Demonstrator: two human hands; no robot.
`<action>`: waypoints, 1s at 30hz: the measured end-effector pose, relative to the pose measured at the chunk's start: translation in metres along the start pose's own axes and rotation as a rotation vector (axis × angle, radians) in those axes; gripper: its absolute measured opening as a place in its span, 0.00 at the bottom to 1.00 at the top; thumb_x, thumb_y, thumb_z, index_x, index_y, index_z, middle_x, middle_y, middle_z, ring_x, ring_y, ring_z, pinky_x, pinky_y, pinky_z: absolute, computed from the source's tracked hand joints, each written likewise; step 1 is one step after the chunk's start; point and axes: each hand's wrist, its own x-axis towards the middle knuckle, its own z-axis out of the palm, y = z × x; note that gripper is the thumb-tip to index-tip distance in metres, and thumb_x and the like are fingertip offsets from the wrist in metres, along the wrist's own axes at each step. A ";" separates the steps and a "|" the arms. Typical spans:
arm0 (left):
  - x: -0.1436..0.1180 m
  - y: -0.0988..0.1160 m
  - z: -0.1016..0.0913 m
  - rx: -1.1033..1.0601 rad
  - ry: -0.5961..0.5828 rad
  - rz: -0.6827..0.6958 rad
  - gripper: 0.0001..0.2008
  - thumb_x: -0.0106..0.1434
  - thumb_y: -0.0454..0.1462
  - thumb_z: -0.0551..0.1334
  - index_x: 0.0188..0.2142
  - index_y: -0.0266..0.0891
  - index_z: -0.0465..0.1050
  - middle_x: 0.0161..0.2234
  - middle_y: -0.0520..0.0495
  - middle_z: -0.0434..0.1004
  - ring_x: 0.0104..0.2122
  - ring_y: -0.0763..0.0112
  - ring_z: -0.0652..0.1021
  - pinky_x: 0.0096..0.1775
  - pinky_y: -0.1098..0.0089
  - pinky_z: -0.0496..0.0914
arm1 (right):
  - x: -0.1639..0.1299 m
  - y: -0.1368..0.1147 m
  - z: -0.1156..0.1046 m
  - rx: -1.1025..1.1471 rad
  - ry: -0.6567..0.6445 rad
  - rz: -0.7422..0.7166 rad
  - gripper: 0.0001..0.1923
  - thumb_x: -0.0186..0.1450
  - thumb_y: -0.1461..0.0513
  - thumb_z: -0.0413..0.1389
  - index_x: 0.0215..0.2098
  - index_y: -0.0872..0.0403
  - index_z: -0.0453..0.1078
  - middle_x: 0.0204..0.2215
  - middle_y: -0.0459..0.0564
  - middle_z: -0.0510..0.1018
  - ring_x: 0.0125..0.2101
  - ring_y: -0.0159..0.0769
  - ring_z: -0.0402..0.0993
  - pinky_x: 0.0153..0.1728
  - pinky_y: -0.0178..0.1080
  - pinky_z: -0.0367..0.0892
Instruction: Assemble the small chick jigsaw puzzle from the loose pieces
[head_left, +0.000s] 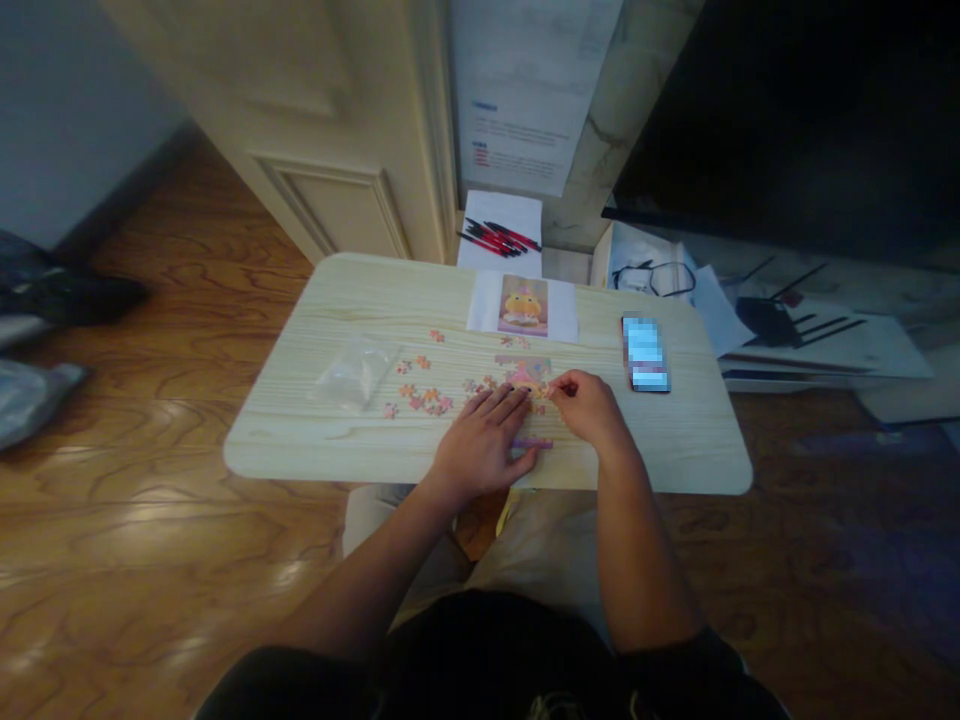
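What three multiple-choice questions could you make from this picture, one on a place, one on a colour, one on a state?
1. The dark flat phone lies where from the part-built colourful jigsaw?
A right
B left
C on it

2. The loose jigsaw pieces are mostly?
A green
B pink and orange
C black

3. The left hand is?
A raised
B fisted
C flat on the pale wooden table

A, by the table's right edge; B, their visible tint; C, fingers spread, while the right hand pinches at the jigsaw.
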 end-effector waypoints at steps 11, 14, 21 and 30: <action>0.000 0.000 0.001 -0.003 0.002 0.006 0.34 0.69 0.54 0.59 0.68 0.38 0.66 0.70 0.40 0.64 0.70 0.49 0.64 0.71 0.48 0.57 | -0.002 -0.004 -0.001 -0.032 -0.042 0.014 0.05 0.65 0.63 0.60 0.34 0.51 0.79 0.34 0.47 0.85 0.36 0.37 0.79 0.39 0.36 0.68; 0.000 0.000 0.001 0.001 0.003 0.001 0.35 0.69 0.54 0.59 0.68 0.37 0.66 0.70 0.39 0.65 0.70 0.49 0.64 0.71 0.49 0.58 | -0.004 -0.005 -0.002 -0.081 -0.048 0.025 0.05 0.65 0.63 0.60 0.34 0.51 0.79 0.35 0.48 0.85 0.36 0.37 0.79 0.39 0.36 0.67; 0.000 0.001 0.000 0.002 0.008 -0.001 0.33 0.69 0.54 0.60 0.68 0.40 0.67 0.69 0.40 0.66 0.70 0.48 0.65 0.70 0.47 0.58 | -0.007 -0.007 -0.006 -0.125 -0.071 0.053 0.04 0.63 0.64 0.61 0.31 0.51 0.79 0.32 0.49 0.85 0.34 0.38 0.78 0.36 0.36 0.66; -0.003 0.000 -0.002 0.023 0.015 0.050 0.27 0.68 0.52 0.60 0.63 0.45 0.73 0.70 0.43 0.64 0.69 0.47 0.65 0.68 0.45 0.59 | -0.012 -0.009 -0.005 -0.117 -0.061 0.049 0.04 0.64 0.62 0.61 0.31 0.51 0.78 0.32 0.48 0.84 0.34 0.38 0.78 0.36 0.36 0.66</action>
